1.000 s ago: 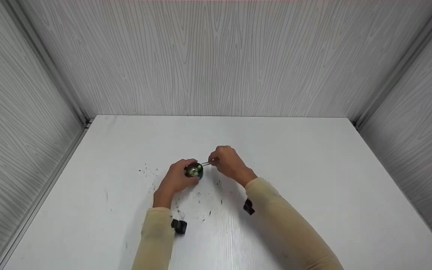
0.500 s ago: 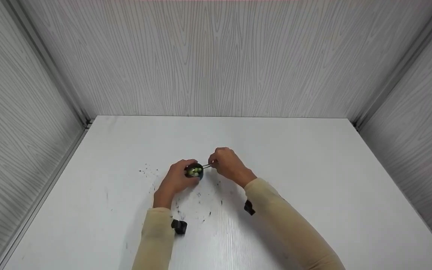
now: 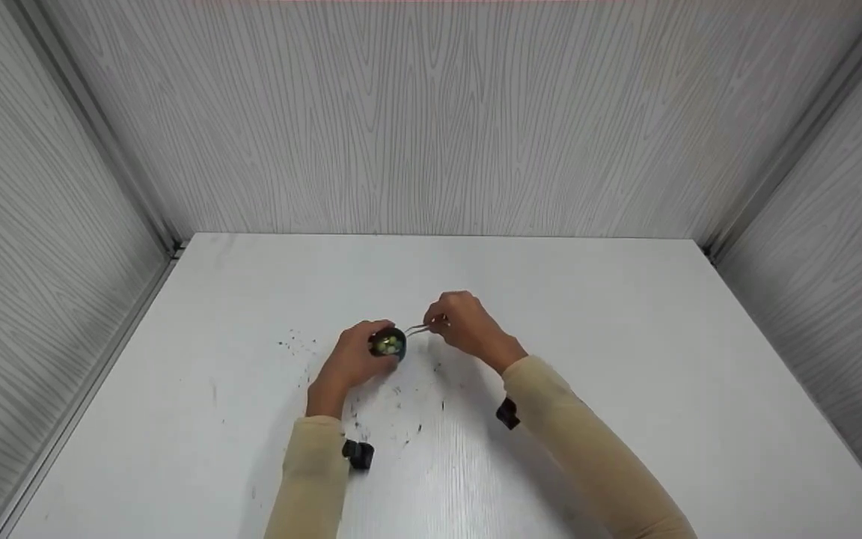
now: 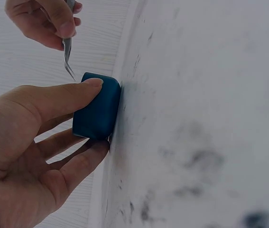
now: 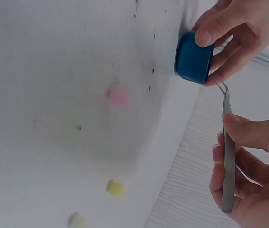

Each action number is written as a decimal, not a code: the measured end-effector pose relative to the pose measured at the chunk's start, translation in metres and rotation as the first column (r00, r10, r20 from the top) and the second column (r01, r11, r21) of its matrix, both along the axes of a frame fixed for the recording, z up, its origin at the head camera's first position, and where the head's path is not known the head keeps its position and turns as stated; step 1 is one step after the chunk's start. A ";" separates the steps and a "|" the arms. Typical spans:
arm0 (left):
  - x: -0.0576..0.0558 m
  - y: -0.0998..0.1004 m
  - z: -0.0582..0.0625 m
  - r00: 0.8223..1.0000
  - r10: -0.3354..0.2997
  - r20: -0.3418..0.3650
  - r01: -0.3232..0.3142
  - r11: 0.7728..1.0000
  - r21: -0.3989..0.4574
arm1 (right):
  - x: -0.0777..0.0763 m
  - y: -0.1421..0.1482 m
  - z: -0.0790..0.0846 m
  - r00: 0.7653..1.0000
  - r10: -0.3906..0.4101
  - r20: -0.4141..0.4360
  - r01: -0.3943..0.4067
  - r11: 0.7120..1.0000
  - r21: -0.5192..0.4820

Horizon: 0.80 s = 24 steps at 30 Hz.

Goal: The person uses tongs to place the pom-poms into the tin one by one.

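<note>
A small blue cup stands on the white table, and its dark mouth in the head view shows several small yellow-green pieces inside. My left hand grips the cup round its side, thumb opposite the fingers. Pinched in my right hand is a pair of metal tweezers with bent tips, pointing left toward the cup. In both wrist views the tips are slightly apart beside the cup's rim, and I see nothing between them.
Dark specks and smudges mark the white table around the hands. Blurred pink and yellow spots show in the right wrist view. Wood-grain panels enclose the back and sides.
My right hand has shifted a little to the right, drawing the tweezers slightly away from the cup. The left hand and cup stay in place.
</note>
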<state>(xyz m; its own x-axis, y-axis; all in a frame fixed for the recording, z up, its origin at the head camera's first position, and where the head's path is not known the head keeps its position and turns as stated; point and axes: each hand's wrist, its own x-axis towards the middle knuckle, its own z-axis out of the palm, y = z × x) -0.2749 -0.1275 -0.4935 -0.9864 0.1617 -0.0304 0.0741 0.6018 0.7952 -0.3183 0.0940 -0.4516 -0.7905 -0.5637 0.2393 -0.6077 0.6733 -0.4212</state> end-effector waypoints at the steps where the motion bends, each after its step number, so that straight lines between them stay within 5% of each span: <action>1: 0.000 0.000 0.000 1.000 0.001 -0.002 -0.001 1.000 -0.004 | 0.000 0.003 0.001 1.000 -0.004 0.011 0.004 1.000 -0.002; 24: -0.001 -0.002 -0.003 1.000 -0.005 -0.007 0.005 1.000 0.002 | 0.004 0.077 -0.002 0.998 -0.023 0.053 0.026 0.998 -0.053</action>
<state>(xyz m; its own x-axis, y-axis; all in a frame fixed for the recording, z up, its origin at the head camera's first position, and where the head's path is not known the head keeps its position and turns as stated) -0.2763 -0.1294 -0.4967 -0.9857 0.1670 -0.0231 0.0831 0.6001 0.7956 -0.3146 0.1708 -0.4535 -0.8161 -0.5316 0.2268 -0.5676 0.6630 -0.4882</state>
